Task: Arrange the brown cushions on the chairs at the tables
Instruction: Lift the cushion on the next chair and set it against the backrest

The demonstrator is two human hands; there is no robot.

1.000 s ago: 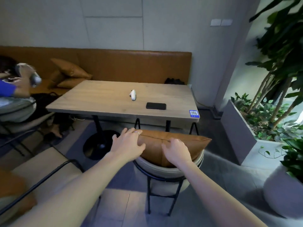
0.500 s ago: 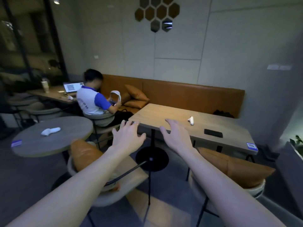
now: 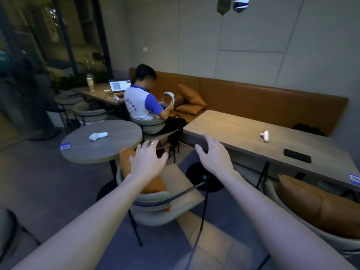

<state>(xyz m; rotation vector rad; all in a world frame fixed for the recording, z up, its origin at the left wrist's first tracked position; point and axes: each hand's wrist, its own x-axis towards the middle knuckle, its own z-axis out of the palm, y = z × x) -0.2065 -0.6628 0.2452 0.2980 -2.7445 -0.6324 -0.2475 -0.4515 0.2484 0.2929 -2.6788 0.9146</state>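
The room is dim and bluish, darkest at the left; a warm patch of light falls on the long desk (image 3: 233, 127). Straight lines bow toward the edges; the laptop screen (image 3: 119, 86) glows pale.

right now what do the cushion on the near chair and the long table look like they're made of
Orange-brown cushion on the near chair: likely leather or faux leather, smooth with a slight sheen and soft creases. Long rectangular table: pale wood or wood-look laminate, matte, faint grain lines.

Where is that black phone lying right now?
The black phone lies on the long wooden table, right side of the view, nearer than the white controller.
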